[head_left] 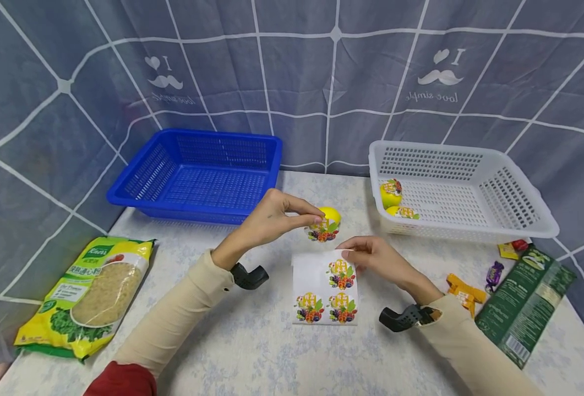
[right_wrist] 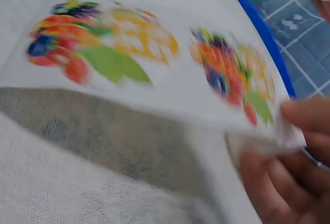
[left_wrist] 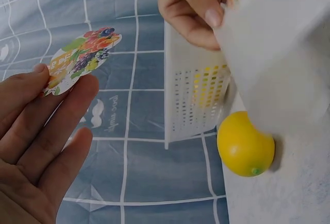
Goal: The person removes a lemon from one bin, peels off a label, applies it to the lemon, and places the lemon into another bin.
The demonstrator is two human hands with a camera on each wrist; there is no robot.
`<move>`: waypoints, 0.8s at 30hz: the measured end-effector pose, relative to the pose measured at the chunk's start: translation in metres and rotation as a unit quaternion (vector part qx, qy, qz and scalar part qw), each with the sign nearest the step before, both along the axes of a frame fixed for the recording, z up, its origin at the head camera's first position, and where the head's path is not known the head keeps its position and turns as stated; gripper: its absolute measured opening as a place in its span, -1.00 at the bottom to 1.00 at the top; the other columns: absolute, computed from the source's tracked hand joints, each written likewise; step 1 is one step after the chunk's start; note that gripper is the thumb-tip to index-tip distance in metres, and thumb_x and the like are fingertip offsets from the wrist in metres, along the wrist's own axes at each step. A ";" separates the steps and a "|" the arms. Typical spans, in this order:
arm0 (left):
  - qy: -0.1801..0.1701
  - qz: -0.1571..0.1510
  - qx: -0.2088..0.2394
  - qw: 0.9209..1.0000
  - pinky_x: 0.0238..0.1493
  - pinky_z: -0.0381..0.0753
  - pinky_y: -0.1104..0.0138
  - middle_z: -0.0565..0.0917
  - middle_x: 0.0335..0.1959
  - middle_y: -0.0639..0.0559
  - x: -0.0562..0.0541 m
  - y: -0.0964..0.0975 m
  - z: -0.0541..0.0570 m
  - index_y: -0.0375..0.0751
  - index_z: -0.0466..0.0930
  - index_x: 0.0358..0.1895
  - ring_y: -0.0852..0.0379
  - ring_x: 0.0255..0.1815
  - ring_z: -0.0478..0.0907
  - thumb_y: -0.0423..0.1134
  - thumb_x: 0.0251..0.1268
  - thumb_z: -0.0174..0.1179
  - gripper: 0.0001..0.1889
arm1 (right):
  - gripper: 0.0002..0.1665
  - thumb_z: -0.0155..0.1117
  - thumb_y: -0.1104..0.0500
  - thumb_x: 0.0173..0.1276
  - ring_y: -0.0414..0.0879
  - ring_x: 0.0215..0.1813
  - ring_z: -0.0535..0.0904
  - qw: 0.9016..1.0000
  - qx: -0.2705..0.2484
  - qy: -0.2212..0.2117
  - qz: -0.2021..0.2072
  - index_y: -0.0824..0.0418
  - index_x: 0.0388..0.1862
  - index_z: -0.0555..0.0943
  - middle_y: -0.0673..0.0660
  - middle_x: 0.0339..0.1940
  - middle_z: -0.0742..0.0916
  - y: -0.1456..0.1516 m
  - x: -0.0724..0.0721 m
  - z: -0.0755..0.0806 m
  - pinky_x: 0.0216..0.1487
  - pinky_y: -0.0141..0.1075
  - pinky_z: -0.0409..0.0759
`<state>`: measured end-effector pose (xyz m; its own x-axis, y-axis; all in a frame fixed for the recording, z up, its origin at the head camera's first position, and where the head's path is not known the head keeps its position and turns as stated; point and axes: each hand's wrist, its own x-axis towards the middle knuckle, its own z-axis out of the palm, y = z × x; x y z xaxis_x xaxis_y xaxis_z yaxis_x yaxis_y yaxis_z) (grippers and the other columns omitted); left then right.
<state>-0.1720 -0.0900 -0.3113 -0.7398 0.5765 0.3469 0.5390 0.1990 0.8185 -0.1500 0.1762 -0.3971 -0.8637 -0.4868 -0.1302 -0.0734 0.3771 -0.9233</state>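
Between thumb and forefinger my left hand (head_left: 277, 215) pinches a fruit-print sticker (left_wrist: 85, 59) by its edge, held up off the table. Behind that sticker in the head view lies a yellow lemon (left_wrist: 246, 144) on the table, partly covered. My right hand (head_left: 378, 258) grips the top right corner of a white sticker sheet (head_left: 307, 273) between thumb and fingers. Several fruit stickers (head_left: 342, 309) remain on the sheet, and its upper left part is bare. In the right wrist view the sheet's near edge is lifted from the cloth.
A blue basket (head_left: 192, 208) stands at back left. The white basket (head_left: 462, 234) at back right holds two stickered yellow fruits (head_left: 391, 195). A yellow Knorr bag (head_left: 86, 297) lies left; a green packet (head_left: 527, 302), an orange wrapper (head_left: 465, 292) and a purple candy (head_left: 494, 275) lie right.
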 end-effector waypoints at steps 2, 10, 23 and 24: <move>-0.005 0.005 0.000 1.000 -0.15 0.68 0.25 0.78 -0.29 0.07 0.000 -0.001 0.000 -0.24 0.81 -0.23 0.21 -0.20 0.72 -0.34 0.28 0.32 -0.89 | -0.67 0.25 0.15 0.43 -0.02 -0.13 0.67 0.999 0.019 0.035 -0.016 0.27 0.08 0.65 0.18 -0.04 0.73 -0.002 -0.003 -0.002 -0.10 -0.13 0.64; -0.017 0.021 0.000 1.000 -0.18 0.68 0.26 0.78 -0.29 0.05 -0.003 -0.002 -0.002 -0.26 0.80 -0.22 0.20 -0.24 0.72 -0.34 0.28 0.32 -0.89 | -0.50 0.29 0.25 0.36 0.18 0.30 0.46 0.979 0.108 0.171 -0.036 0.34 0.26 0.52 0.27 0.26 0.57 -0.019 -0.041 0.001 0.29 0.06 0.41; -0.025 0.037 -0.026 0.999 -0.22 0.67 0.31 0.78 -0.30 0.05 -0.007 0.001 -0.002 -0.24 0.81 -0.21 0.21 -0.24 0.71 -0.34 0.24 0.35 -0.89 | -0.13 0.52 0.20 0.16 0.11 0.27 0.47 0.971 0.174 0.157 0.038 0.23 0.44 0.37 0.22 0.36 0.51 -0.038 -0.077 -0.005 0.30 0.00 0.41; -0.026 0.036 -0.026 0.999 -0.21 0.67 0.31 0.78 -0.30 0.04 -0.008 0.001 -0.002 -0.24 0.81 -0.21 0.21 -0.25 0.71 -0.34 0.24 0.35 -0.89 | -0.16 0.53 0.18 0.16 0.13 0.27 0.48 0.971 0.180 0.156 0.036 0.22 0.42 0.41 0.21 0.34 0.53 -0.038 -0.075 -0.004 0.29 0.00 0.42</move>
